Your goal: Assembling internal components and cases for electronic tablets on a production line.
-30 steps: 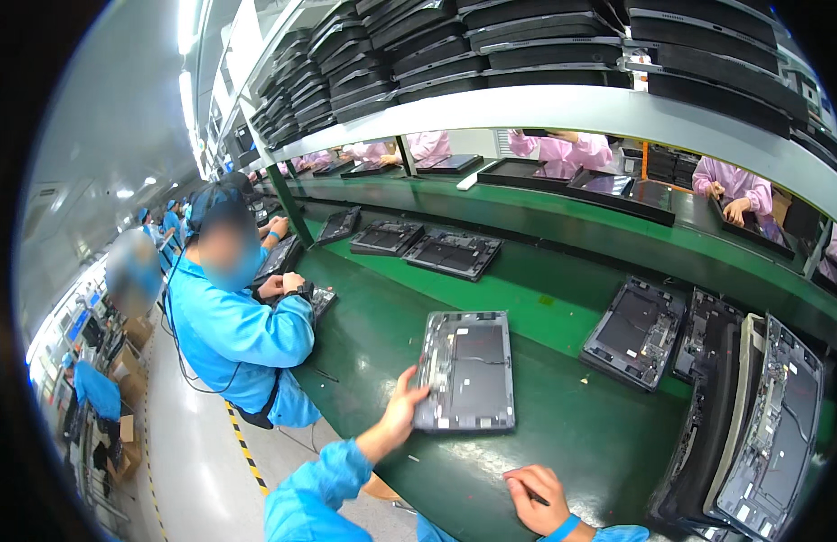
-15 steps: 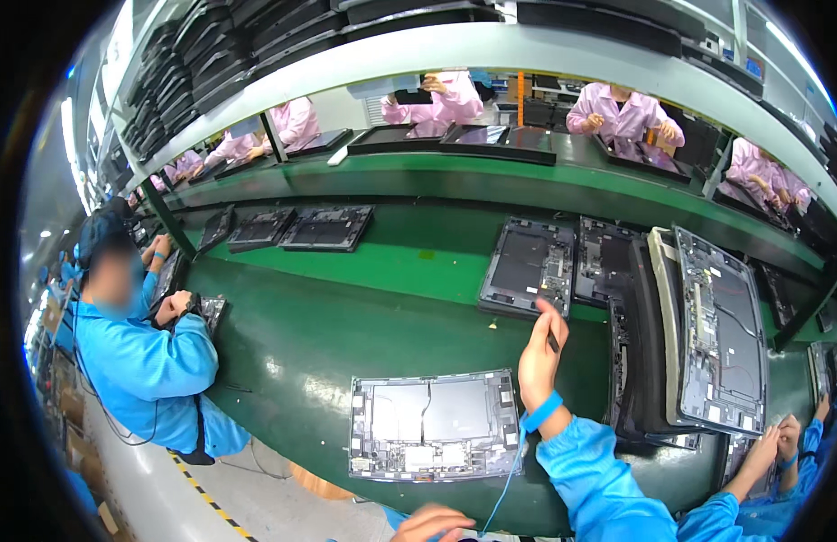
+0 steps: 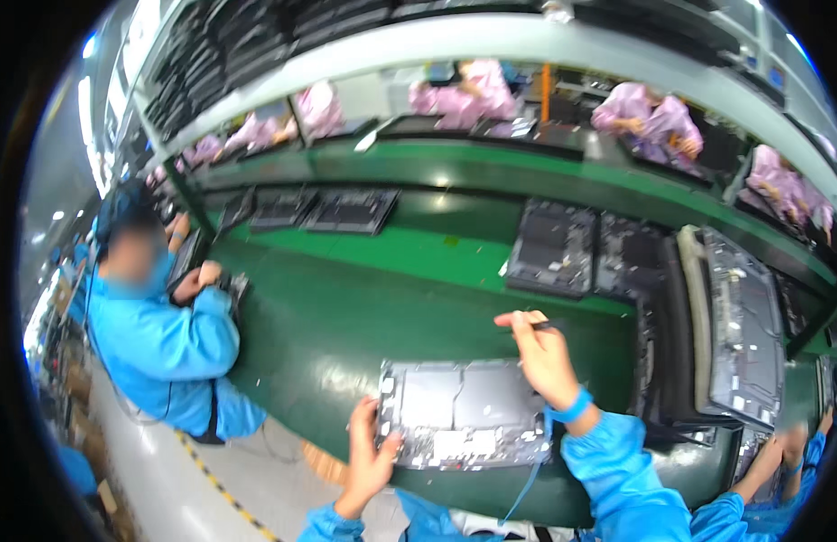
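Note:
An open laptop chassis (image 3: 464, 411) lies on the green bench in front of me, its two large grey panels and a strip of circuit board exposed. My left hand (image 3: 372, 459) grips its left edge near the lower corner, thumb over the rim. Above the chassis's right side is my right hand (image 3: 547, 361), closed around a slim black tool (image 3: 545, 325) whose exact kind is blurred. The index finger points left. A blue wrist strap (image 3: 574, 405) circles my right wrist, and its cord hangs across the chassis's right edge.
Two opened chassis (image 3: 552, 248) lie beyond my right hand. At right stands a leaning stack of chassis (image 3: 744, 316) and dark padding. A co-worker in blue (image 3: 166, 325) works at left. More chassis (image 3: 351, 212) lie at the far left, below a loaded shelf (image 3: 364, 68).
My left hand has come up from the lower edge onto the chassis's left side. My right hand has turned its fingers leftward over the chassis. The whole view has shifted and blurred.

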### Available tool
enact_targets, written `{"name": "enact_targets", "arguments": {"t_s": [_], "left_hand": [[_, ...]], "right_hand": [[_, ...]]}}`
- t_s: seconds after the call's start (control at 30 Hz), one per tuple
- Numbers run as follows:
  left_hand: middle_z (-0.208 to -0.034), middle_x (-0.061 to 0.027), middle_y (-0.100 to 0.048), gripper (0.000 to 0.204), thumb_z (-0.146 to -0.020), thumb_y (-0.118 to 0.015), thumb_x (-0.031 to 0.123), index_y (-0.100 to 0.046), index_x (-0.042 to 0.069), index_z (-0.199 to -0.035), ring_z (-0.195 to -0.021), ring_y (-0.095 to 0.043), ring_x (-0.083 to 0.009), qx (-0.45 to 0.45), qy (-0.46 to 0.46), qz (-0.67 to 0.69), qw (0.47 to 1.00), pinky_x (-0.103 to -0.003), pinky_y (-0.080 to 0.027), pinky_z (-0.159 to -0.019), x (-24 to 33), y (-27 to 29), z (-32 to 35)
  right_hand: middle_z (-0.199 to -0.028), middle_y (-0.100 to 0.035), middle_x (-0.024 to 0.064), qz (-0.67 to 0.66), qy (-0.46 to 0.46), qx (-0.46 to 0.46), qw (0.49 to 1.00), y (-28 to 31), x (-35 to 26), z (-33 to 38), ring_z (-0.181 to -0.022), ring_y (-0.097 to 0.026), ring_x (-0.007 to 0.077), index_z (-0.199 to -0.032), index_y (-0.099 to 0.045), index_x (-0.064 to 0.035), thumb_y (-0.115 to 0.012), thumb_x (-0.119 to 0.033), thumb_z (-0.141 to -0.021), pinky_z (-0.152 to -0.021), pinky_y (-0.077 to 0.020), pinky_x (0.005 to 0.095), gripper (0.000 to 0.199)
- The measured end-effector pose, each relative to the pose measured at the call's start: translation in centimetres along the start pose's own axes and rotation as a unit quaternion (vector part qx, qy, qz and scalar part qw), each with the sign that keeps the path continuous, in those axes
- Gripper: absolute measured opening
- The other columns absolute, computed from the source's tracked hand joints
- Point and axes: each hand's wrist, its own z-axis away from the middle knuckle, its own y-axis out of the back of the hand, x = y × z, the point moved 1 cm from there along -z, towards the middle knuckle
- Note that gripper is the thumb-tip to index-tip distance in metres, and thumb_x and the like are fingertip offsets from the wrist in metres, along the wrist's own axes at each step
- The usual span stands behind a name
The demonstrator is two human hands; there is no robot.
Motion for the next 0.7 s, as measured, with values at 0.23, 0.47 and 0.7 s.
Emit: {"name": "enact_targets", "arguments": {"t_s": [0.23, 0.47, 0.7], "left_hand": [[-0.161, -0.0336, -0.005, 0.086, -0.080, -0.084, 0.026, -0.035, 0.003, -0.146, -0.149, -0.001, -0.0637, -0.083, -0.129, -0.096, 0.983, -0.069, -0.014, -0.119, 4.6, -5.3, 6.7], [-0.124, -0.0109, -0.057, 0.034, -0.076, -0.082, 0.015, -0.069, 0.009, -0.107, -0.119, -0.050, -0.0348, -0.046, -0.155, -0.227, 0.960, -0.047, -0.036, -0.100, 5.7, -3.6, 1.6], [-0.109, -0.0018, -0.064, 0.019, -0.078, -0.082, 0.014, -0.069, 0.010, -0.092, -0.111, -0.058, -0.0264, -0.123, -0.188, -0.159, 0.961, -0.044, -0.038, -0.097, 5.3, -3.4, 0.3]], "right_hand": [[-0.093, -0.075, 0.0122, -0.058, -0.123, -0.139, 0.981, 3.4, -5.2, 11.4, -0.083, -0.073, 0.0146, -0.115, -0.071, 0.0015, -0.067, -0.006, -0.098, -0.074, -0.0574, 0.0279, 0.019], [-0.090, -0.076, 0.0115, 0.035, -0.039, -0.163, 0.985, 0.5, -2.2, 12.1, -0.074, -0.074, 0.0178, -0.103, -0.075, 0.0010, -0.077, -0.005, -0.088, -0.064, -0.0555, 0.0272, 0.016], [-0.084, -0.073, 0.0091, 0.100, 0.134, -0.209, 0.964, -1.3, -1.8, 12.4, -0.070, -0.070, 0.0235, -0.099, -0.075, -0.0029, -0.078, -0.004, -0.084, -0.058, -0.0549, 0.0304, 0.016]]}}
